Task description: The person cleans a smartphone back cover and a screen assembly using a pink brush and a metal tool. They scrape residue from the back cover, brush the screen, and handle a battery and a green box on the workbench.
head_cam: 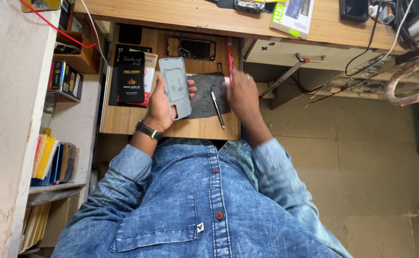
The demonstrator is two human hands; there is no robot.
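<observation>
Phone back cover [175, 87], grey and rectangular with a camera cut-out at its lower corner, is held upright in the left hand [161, 106], above a pull-out wooden surface [123, 119]. The fingers wrap behind the cover and the thumb presses on its right edge, so the hand is closed around it. A dark watch [148, 130] sits on that wrist.

The right hand [242, 93] hovers just beside the cover, over a dark work mat [204, 98]. It looks blurred, and it seems to pinch a thin red tool [229, 64] that points away from the person; how tightly it grips cannot be told. A slim pen-like tool [217, 109] lies on the mat between the two hands.

Further back on the surface lie a black box [131, 76] and a phone frame [193, 48]. Shelves with books [52, 162] stand to the left.

To handle the cover well, a steady grip on its edges seems wise, keeping the thumb off the inner face, and bringing the thin tool in slowly at the rim so it does not slip or scratch.
</observation>
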